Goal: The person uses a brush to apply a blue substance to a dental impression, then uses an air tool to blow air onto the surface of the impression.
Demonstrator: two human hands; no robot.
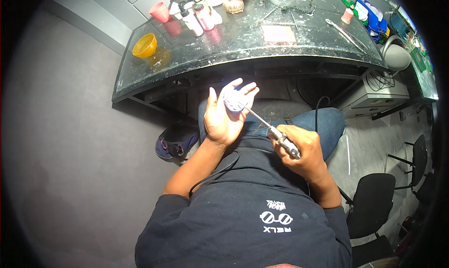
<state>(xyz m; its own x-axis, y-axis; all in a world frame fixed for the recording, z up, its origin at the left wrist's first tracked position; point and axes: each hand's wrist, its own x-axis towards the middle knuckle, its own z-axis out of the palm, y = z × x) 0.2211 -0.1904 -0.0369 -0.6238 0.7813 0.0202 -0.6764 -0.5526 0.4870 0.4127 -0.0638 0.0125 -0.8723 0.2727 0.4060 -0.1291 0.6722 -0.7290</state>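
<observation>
On the fingers of my left hand (223, 121) rests a small, rounded, pale blue-white piece (232, 101) with an uneven surface. Its kind I cannot make out. The palm faces up, with the thumb standing along one side and the fingertips spread past the piece. Wrapped round the metal body of an air blow gun (284, 142) is my right hand (301, 146). The gun's long thin nozzle slants up and left, and its tip is at the piece, though whether it touches cannot be seen.
Beyond my lap stands a black-topped table (187, 53), spotted white. It bears a yellow bowl (145, 45), a pink cup (160, 12), pump bottles (191, 24) and a pale tile (278, 34). A dark bag (176, 142) lies by my leg; black chairs (372, 205) stand right.
</observation>
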